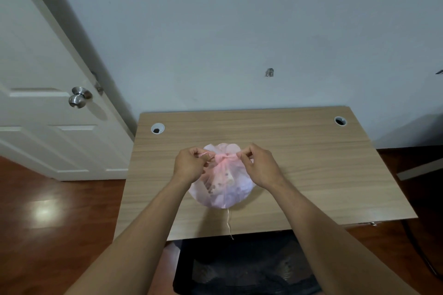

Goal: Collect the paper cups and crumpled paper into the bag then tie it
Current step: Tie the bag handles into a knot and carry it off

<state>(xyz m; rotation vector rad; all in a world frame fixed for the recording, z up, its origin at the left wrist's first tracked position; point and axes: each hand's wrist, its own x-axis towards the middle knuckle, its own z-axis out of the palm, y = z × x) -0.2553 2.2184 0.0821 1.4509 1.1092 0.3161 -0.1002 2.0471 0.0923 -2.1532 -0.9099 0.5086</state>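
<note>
Bag (221,189) rests on tabletop (311,163), filled, mouth gathered. Left hand (189,163) and right hand (260,165) flank the bag's knot (221,157). Fingers (195,151) curled, pinching its tails (205,153), seemingly pulling outward to cinch it.

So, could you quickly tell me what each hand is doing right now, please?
Left hand: closed, pinching one handle of the pink bag.
Right hand: closed, pinching the bag's other handle at the knot.

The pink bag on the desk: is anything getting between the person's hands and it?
Nothing visible does. The left hand and right hand each pinch a gathered end of the bag beside its knot.
</note>
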